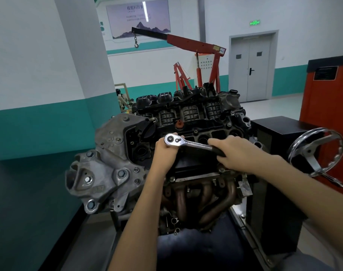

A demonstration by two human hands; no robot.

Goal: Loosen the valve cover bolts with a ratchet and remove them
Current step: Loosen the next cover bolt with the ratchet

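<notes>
Spanning the top of an engine (108,163), a chrome ratchet (188,143) is held in two bare hands in a workshop. The tool's round head is cupped from below by the left hand (166,151), whose fingers are curled tightly around it. The black handle is gripped by the right hand (237,153), its fingers wrapped over the shaft. The ratchet is seen lying nearly level over the black valve cover (194,165), with the head to the left and the handle angled down to the right. Whatever lies beneath the head is hidden by the left hand, so contact with a fastener cannot be confirmed. Other valve cover bolts (195,131) are seen seated along the far edge of the cover, just beyond the tool. The cover is flanked by a ribbed black intake manifold (188,112) on the far side and rusted exhaust pipes (205,192) on the near side. A chrome handwheel (311,151) is mounted to the right of the engine. A red engine hoist (196,42) is parked by the back wall beside a grey double door (250,69).
</notes>
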